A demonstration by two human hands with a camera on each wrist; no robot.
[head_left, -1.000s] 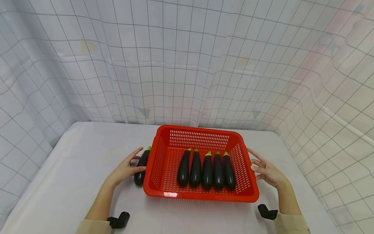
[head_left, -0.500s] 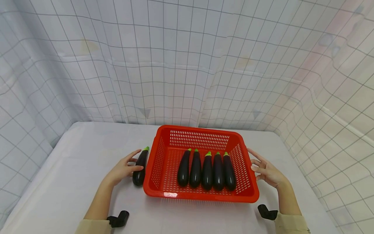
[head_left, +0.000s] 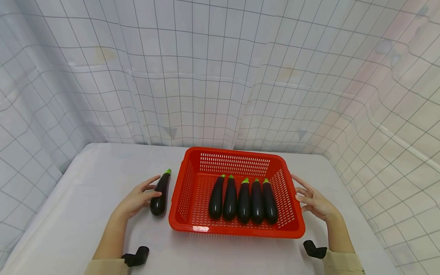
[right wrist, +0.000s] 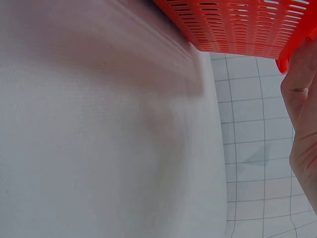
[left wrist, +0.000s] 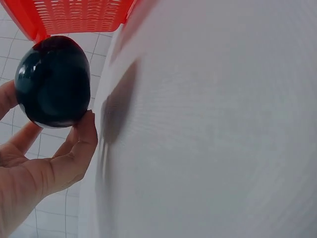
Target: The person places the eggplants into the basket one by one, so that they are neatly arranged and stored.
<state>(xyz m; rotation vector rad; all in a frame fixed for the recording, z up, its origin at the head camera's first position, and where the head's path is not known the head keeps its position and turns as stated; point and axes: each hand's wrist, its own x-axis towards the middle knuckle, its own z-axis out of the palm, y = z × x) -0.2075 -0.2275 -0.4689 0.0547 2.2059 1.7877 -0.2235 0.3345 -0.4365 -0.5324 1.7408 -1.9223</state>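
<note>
My left hand (head_left: 139, 198) grips a dark, glossy eggplant (head_left: 159, 196) with a green stem, thumb on its near side and fingers on its far side. In the left wrist view the eggplant (left wrist: 54, 82) shows its rounded end, raised over the table with its shadow below. It is left of the red plastic basket (head_left: 237, 231). Inside, several eggplants (head_left: 244, 202) lie side by side towards the right, stems pointing away. My right hand (head_left: 314, 200) touches the basket's right rim with loosely extended fingers; in the right wrist view the hand (right wrist: 304, 119) is right at the rim.
A white cloth covers the table (head_left: 220, 254). White curtains with a grid pattern (head_left: 223, 76) hang behind it and on both sides. Black straps with small mounts sit on both wrists, the left mount (head_left: 137, 256) close over the table.
My left hand has moved left with the eggplant, widening the gap between it and the basket. The basket and my right hand have stayed nearly still.
</note>
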